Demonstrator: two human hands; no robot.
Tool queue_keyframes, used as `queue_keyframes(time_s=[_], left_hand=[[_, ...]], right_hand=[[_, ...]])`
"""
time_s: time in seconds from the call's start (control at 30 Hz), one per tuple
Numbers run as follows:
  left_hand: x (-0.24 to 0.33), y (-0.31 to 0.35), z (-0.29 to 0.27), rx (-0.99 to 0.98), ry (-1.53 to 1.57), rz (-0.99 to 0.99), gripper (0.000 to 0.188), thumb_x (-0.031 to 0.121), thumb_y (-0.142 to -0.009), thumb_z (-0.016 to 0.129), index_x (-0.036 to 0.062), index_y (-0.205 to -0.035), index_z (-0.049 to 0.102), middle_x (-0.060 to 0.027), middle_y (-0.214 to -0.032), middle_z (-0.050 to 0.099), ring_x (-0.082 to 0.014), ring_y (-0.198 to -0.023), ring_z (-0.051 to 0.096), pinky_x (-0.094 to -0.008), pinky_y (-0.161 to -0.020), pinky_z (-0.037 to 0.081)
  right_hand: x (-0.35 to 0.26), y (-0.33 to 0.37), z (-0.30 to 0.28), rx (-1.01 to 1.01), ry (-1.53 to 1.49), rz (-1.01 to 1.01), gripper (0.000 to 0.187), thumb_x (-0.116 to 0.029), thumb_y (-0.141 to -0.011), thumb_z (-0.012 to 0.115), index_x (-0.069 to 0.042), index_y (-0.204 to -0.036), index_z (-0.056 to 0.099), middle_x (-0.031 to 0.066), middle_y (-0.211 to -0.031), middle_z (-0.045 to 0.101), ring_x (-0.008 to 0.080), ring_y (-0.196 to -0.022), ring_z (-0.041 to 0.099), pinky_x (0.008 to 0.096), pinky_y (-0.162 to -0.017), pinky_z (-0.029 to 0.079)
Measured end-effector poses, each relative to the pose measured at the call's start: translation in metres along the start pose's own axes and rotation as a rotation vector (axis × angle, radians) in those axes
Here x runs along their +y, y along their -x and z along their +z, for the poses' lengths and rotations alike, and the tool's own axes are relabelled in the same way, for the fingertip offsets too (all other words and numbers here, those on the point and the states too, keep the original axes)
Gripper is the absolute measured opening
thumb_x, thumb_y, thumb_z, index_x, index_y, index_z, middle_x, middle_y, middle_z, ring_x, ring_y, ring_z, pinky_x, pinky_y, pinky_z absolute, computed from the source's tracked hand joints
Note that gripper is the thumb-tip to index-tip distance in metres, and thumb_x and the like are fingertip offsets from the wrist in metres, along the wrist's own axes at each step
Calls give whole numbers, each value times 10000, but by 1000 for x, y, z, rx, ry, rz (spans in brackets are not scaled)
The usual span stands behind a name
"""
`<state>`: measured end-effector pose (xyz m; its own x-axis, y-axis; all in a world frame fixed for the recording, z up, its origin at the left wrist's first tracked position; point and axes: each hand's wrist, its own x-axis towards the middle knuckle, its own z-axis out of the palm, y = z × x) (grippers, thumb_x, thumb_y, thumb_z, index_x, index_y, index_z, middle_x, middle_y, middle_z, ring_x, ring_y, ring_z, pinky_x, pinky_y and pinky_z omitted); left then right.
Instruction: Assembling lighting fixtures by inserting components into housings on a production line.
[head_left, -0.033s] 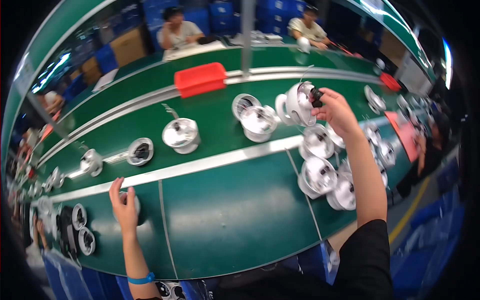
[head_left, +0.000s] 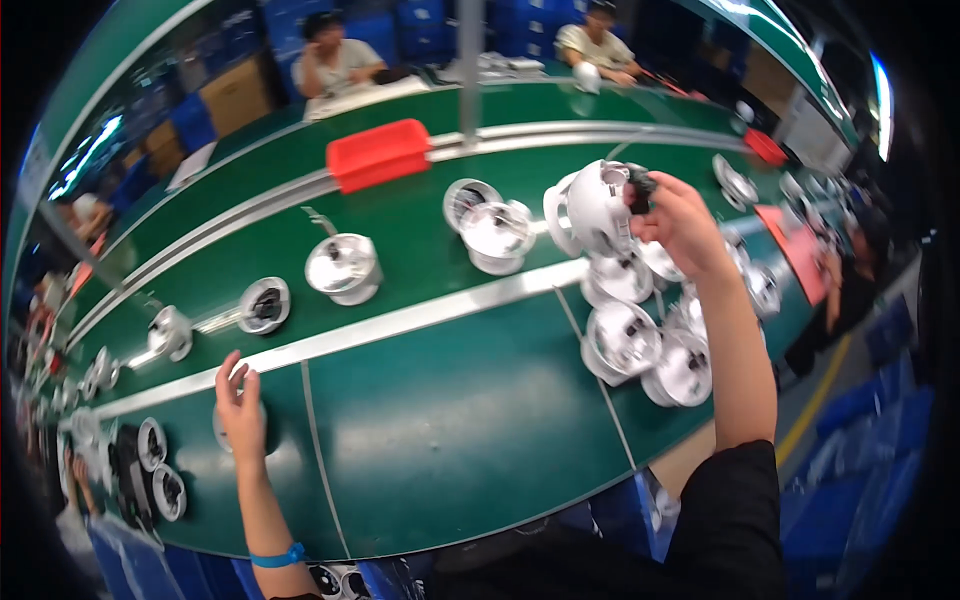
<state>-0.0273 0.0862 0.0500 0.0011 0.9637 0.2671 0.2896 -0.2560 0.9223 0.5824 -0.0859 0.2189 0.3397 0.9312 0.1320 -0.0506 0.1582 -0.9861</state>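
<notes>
Currently the right hand (head_left: 680,225) holds a white housing (head_left: 597,212) raised above the counter (head_left: 450,420), fingers closed about a black part (head_left: 638,190) on its right side. A pale ring (head_left: 558,215) shows at the housing's left; cannot tell whether it is joined on. Housing sits just above and behind a cluster of white bowls (head_left: 622,340) at the right of the counter, some overlapping in view; contact with them cannot be told.

Left hand (head_left: 240,410): well apart from the right, fingers spread and partly bent, nothing seen in its grip. It is over a round white part (head_left: 224,428), mostly hidden by the hand; touching or not, cannot tell. Blue band (head_left: 277,557) on the left wrist.

Beyond the counter's metal rail (head_left: 430,312), on a green surface: an upright white cup (head_left: 343,268), with a tilted dish (head_left: 264,305) to its left, black inside. To the cup's right, a white pot (head_left: 497,238) stands in front of a tilted bowl (head_left: 466,203), overlapping it in view. Red tray (head_left: 378,157) farther back, left of a grey post (head_left: 470,70).

Two seated co-workers (head_left: 340,65) at the far side.
</notes>
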Motion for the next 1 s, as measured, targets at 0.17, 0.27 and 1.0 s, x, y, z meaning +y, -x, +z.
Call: queue_keyframes(time_s=[0.17,0.27,1.0], left_hand=[[-17,-50,50,-82,590,-512,668,433,-1045,595,303,-1634,308,-209,-1668,202,-304,-1306,554,-464,-1061,444],[-78,-104,49,-32,655,-545,642,412,-1023,651,236,-1588,400,-185,-1587,319,-297,-1273,584,-361,-909,549],[-25,-53,89,4,-525,-159,728,490,-1002,647,152,-1596,396,-169,-1466,551,-315,-1193,589,-370,-965,462]], right_hand=[[-31,193,-72,-93,-76,5,196,-127,-977,635,16,-849,672,206,-808,682,201,-511,629,288,-416,477],[-12,306,-135,-10,180,308,119,-38,-861,752,58,-899,691,185,-841,729,227,-499,656,286,-448,526],[303,401,-227,950,387,439,192,-129,-904,643,-12,-1030,727,107,-764,718,177,-562,673,345,-570,526]])
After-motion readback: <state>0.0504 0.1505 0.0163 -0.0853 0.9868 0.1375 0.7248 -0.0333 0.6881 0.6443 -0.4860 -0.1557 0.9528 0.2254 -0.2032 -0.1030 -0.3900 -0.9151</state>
